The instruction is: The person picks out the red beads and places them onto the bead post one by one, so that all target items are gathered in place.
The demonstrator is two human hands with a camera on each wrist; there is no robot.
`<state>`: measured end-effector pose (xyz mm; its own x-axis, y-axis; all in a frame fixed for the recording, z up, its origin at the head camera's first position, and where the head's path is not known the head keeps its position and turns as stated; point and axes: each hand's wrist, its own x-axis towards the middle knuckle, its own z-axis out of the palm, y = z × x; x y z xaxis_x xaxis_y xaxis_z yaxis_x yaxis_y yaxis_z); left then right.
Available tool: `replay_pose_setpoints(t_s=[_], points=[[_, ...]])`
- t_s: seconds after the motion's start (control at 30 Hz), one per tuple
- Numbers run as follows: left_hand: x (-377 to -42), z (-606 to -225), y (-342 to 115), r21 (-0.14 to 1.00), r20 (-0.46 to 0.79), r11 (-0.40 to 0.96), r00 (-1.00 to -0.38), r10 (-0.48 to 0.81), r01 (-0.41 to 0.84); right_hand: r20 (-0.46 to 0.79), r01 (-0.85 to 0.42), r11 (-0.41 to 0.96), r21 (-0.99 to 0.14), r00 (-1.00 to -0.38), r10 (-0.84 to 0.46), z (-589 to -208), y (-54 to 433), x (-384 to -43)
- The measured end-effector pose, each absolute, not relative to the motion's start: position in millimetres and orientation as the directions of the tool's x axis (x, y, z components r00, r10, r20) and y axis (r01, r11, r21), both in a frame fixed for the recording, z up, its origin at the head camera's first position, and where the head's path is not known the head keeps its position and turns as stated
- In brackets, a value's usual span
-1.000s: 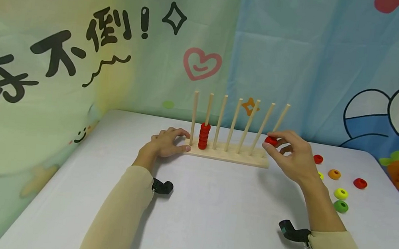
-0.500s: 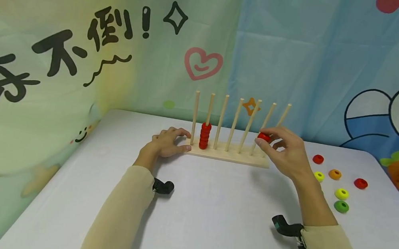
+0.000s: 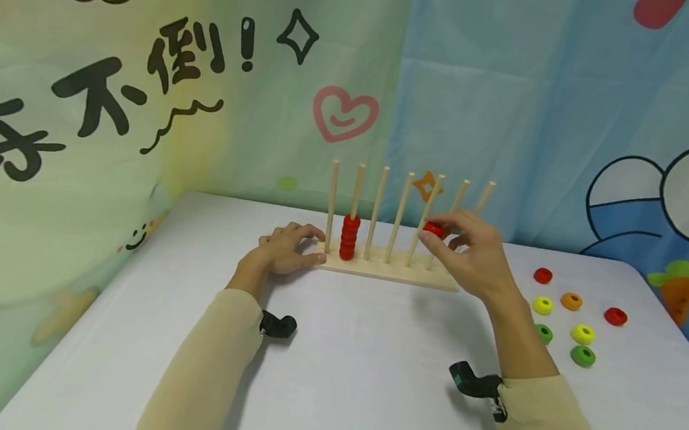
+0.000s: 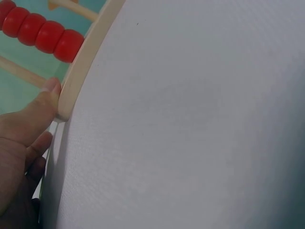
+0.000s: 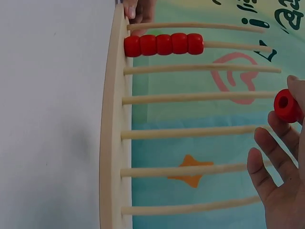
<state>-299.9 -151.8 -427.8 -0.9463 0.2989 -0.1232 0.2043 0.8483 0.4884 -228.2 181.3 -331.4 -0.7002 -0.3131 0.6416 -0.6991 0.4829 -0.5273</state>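
Compared with the earlier head frames, the right hand [image 3: 468, 254] and its red bead [image 3: 434, 230] stand farther left along the wooden rack [image 3: 389, 272]; the left hand [image 3: 288, 248] keeps its place at the rack's left end. Right thumb and forefinger pinch the bead, with the remaining fingers apart and slightly bent. The bead is held off the pegs [image 3: 400, 213], its hole facing them in the right wrist view; contact with a peg cannot be determined. Left thumb lies against the front of the base, forefinger at its end, gripping that corner. Five red beads [image 3: 349, 238] are stacked on the second peg from the left. Seven loose beads lie on the white table [image 3: 368, 356], right of the rack: two red, one orange, two yellow, two green.
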Motion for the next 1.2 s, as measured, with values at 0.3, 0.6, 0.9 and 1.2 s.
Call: replay_pose_setpoints(t_s=[0.3, 0.6, 0.9, 1.2], points=[[-298.9, -432.7, -157.2, 0.481, -0.160, 0.856, -0.940, 0.300, 0.191, 0.621, -0.692, 0.438, -0.574, -0.716, -0.319, -354.0, 166.6, -255.5], [-299.3, -433.4, -157.8, 0.474, -0.152, 0.858, -0.941, 0.301, 0.198, 0.630, -0.711, 0.375, -0.595, -0.702, -0.332, -328.8, 142.2, -245.9], [-300.8, -430.3, -154.4, 0.489, -0.142, 0.850, -0.943, 0.301, 0.197, 0.648, -0.740, 0.351, -0.573, -0.672, -0.358, -309.3, 132.7, -237.0], [-300.3, -426.6, -151.8, 0.488, -0.131, 0.848, -0.943, 0.306, 0.207, 0.690, -0.766, 0.298, -0.569, -0.642, -0.334, -306.8, 122.9, -243.0]])
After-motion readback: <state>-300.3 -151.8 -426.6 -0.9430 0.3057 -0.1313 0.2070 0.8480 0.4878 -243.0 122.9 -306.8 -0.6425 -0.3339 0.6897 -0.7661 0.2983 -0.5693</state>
